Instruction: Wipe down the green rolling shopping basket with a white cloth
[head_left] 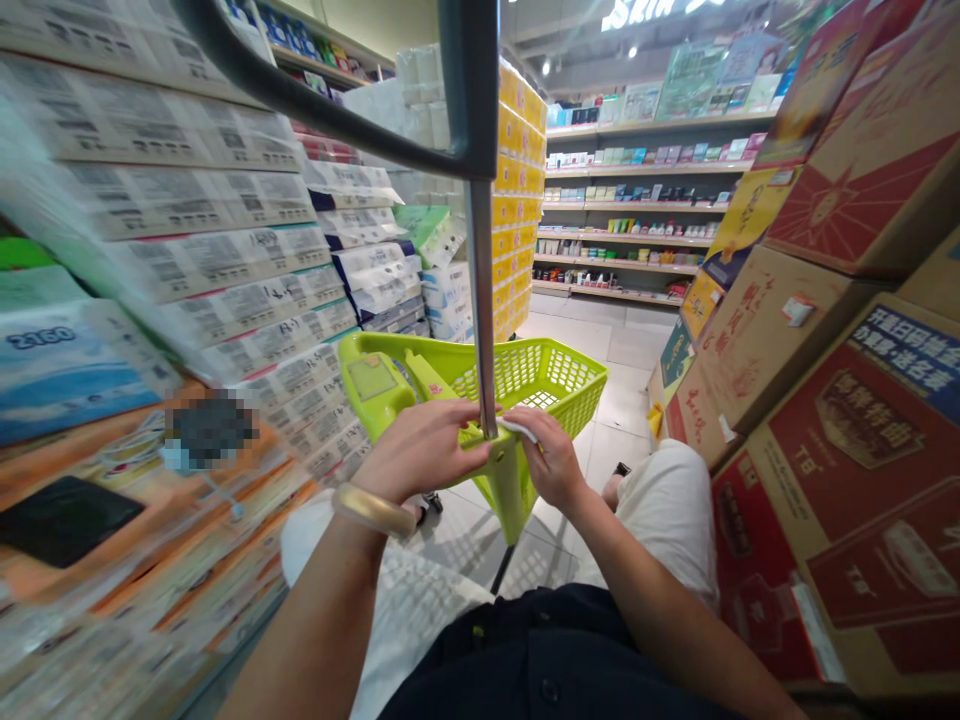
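Cart (pixel 507 488) lies below left hand (pixel 426 448) (loosely curled, touching) and right hand (pixel 553 460) pinching cloth (pixel 519 430).

Tall stack of yellow packs (pixel 517 190), serving as landmark. Behind it and to its right, wall shelves (pixel 637 172) carry rows of small packages (pixel 690 153); nearer the viewer on that side are piled cardboard cartons (pixel 810 390). To its left, also nearer, stand white wrapped packs (pixel 232 195) and orange packs (pixel 165 540), the latter bearing a flat black device (pixel 67 518).

Head-worn view, forward and down
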